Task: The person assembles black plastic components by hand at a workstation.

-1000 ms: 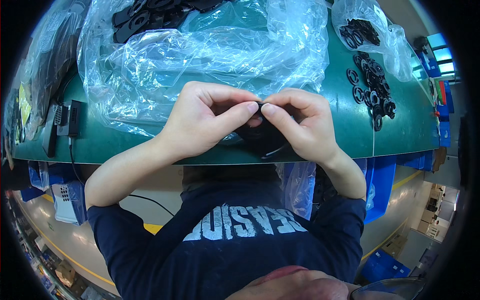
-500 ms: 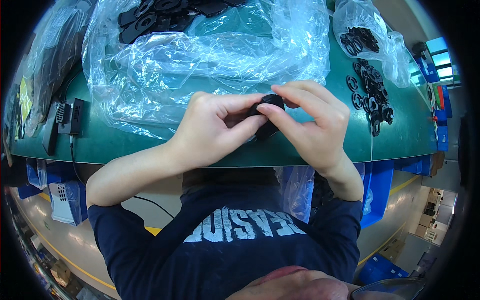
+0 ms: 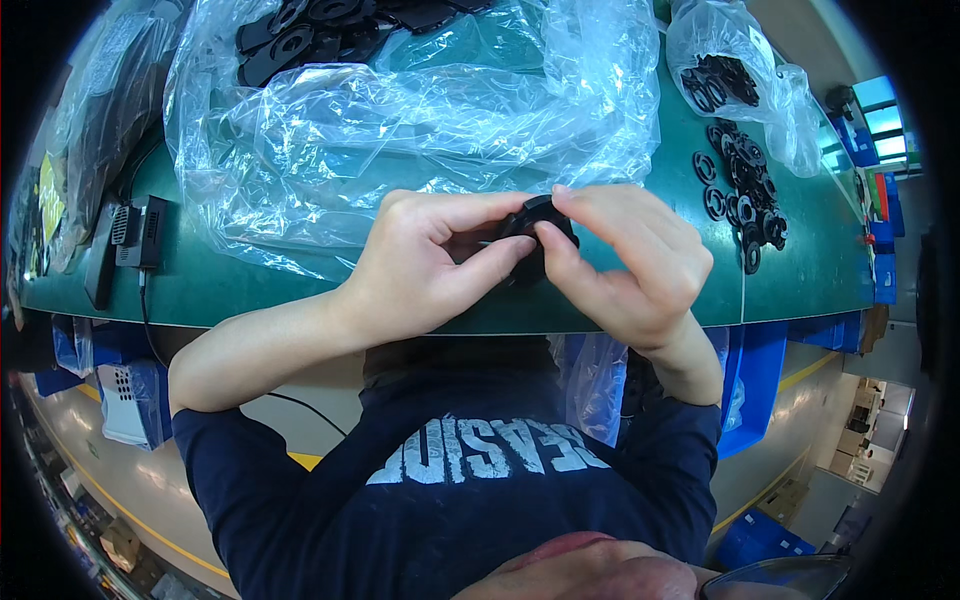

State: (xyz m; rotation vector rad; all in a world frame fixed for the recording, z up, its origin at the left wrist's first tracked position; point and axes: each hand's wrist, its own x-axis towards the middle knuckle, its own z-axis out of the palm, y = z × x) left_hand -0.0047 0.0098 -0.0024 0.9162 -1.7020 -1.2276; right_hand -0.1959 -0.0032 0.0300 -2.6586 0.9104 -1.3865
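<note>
L hand (image 3: 415, 260) and R hand (image 3: 640, 262): facing inward, tips just beside each other, each w/ thumb (image 3: 492, 266) and index finger (image 3: 612, 217) in pinch pos. L forearm (image 3: 265, 345) runs diag. up toward ctr.; R forearm (image 3: 688, 358) stands steeper, foreshortened. Both elbows (image 3: 192, 388) bent, spread outward to L and R resp.

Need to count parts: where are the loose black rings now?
In the head view, the loose black rings lie on the green table's right side, below the small clear bag, right of the right hand.

A small black part (image 3: 541, 211), its curved rim facing away from the wearer, is pinched between left hand (image 3: 415, 260) and right hand (image 3: 640, 265), partly hidden.
</note>
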